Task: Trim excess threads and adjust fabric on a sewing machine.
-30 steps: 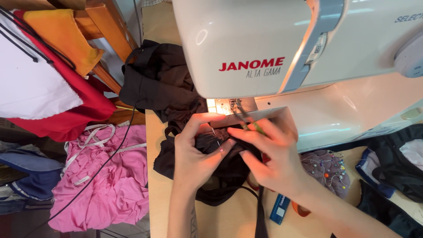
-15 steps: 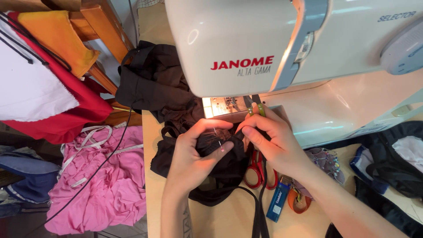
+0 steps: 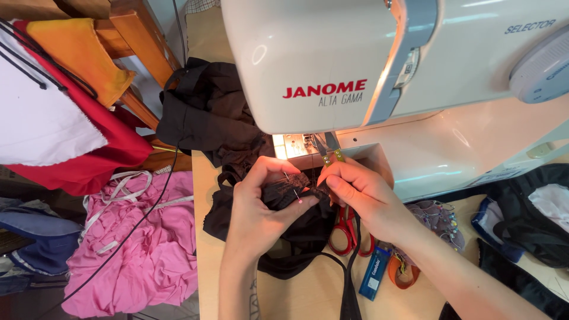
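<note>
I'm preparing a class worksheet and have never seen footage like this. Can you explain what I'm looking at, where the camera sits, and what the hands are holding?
The camera is worn on a person's head and looks down at their own hands. The big white machine is a sewing machine standing on a wooden table. The left hand pinches a bunched piece of black fabric with pins stuck in it. The right hand holds small snips near the needle area. Red-handled scissors, a blue lighter and a pincushion lie on the table. Pink cloth lies in a heap to the left.
</note>
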